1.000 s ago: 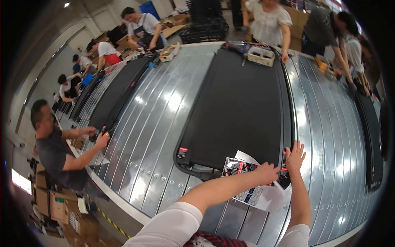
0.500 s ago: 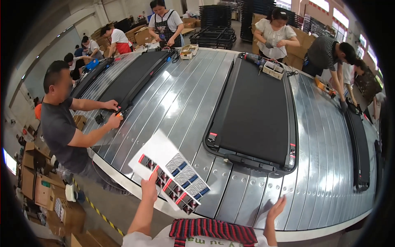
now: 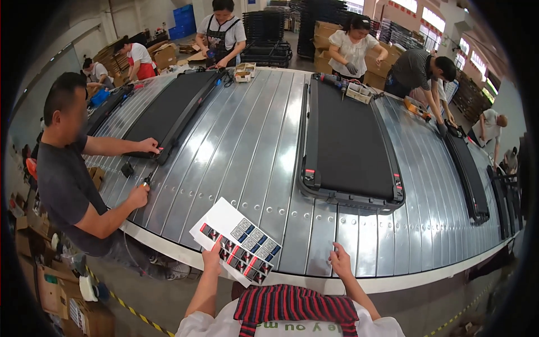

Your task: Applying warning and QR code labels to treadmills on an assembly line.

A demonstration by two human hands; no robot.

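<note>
I have the left hand [image 3: 211,259] pinching the label sheets [image 3: 216,218] by their lower-left edge, above the near rim of the metal table [image 3: 247,146]; the right hand [image 3: 340,260] hangs apart, fingers loosely curled on nothing I can make out. Both hands now stand well back from the black panel [image 3: 351,140], in contrast with their place at its near-right corner a second ago. I count one panel ahead, two corner labels [image 3: 309,174] on its near end, and probably two sheets, their overlap making that uncertain. The sheets' long axis slants from upper left to lower right; the panel's runs away from me.
</note>
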